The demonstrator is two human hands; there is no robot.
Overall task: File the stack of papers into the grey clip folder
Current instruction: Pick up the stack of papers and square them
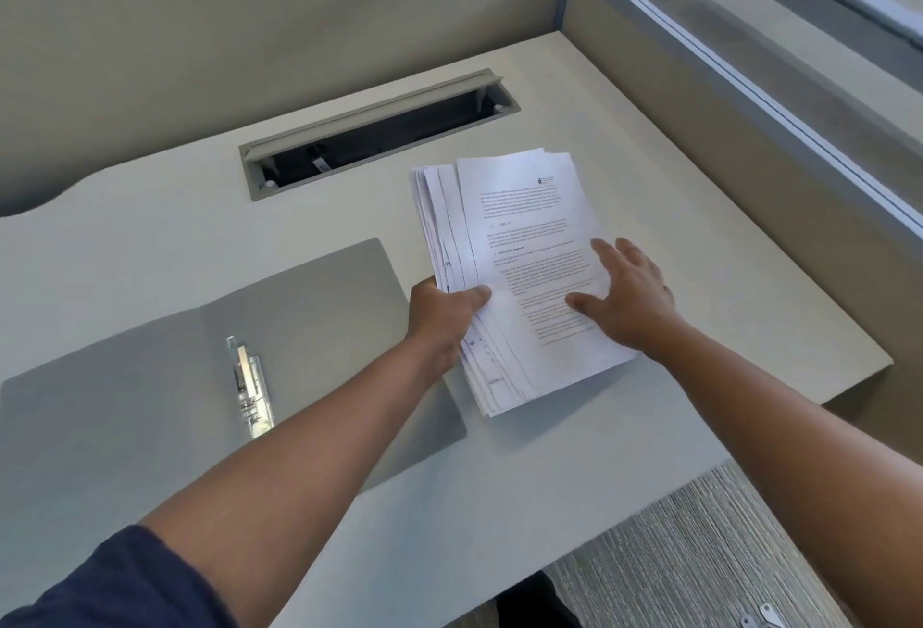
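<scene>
- The stack of papers (519, 247) lies on the desk (674, 247), just right of the grey clip folder (309, 307), its sheets fanned unevenly so that several left edges show in steps.
- The top sheet carries printed text in paragraphs, with a small mark near its upper right corner; the words are too small to read.
- The left hand (442, 320) grips the stack at its left edge, thumb pressed on top of the sheets and fingers tucked beneath, closed on the paper.
- The right hand (627, 295) rests flat on the top sheet toward the near right part of the stack, fingers spread apart and not curled around anything.
- The folder lies open and flat on the desk, both covers spread, its right cover reaching under the left forearm and close to the stack's near left corner.
- The metal clip (249, 385) sits along the folder's spine fold, to the left of both hands and well apart from the papers.
- A dark blue sleeve (120, 587) covers the left upper arm at the bottom left.
- Beyond the papers, a long cable slot (379, 138) is set into the desk, its lid raised.
- Beige partition panels (299, 18) border the desk at the back and right side.
- Grey carpet (699, 552) shows below the desk's near edge at the lower right.
</scene>
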